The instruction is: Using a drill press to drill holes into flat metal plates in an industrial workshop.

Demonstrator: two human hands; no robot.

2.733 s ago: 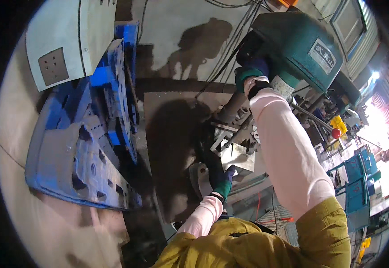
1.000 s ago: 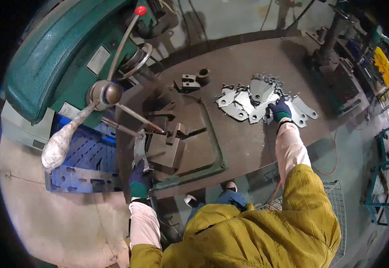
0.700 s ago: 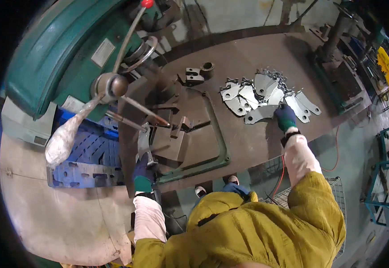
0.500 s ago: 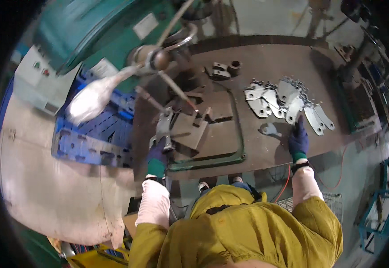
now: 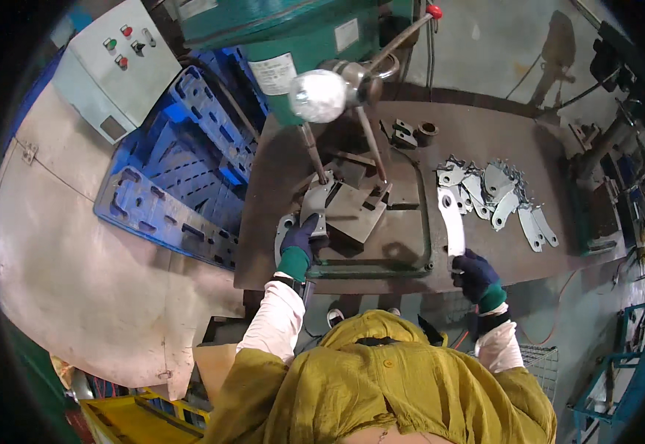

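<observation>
My left hand (image 5: 298,240), in a dark blue glove with a green cuff, grips the near end of a curved grey metal plate (image 5: 313,201) beside the steel fixture block (image 5: 353,213) on the drill press base. Another similar plate (image 5: 284,235) lies just left of that hand. My right hand (image 5: 475,275), gloved alike, is closed on the lower end of a long curved metal plate (image 5: 452,226), which points away from me above the table. Beyond it is a pile of metal plates (image 5: 496,185) with holes.
The green drill press (image 5: 300,44) rises at the far side, its wrapped lever knob (image 5: 318,96) over the fixture. Blue plastic pallets (image 5: 167,211) and a grey control box (image 5: 115,70) stand left. Small metal blocks (image 5: 404,132) and a round bushing (image 5: 427,132) sit at the table's back.
My right hand has taken up a curved plate and drawn it toward me, away from the pile. My left hand stays at the plate by the fixture. The whole view has shifted.
</observation>
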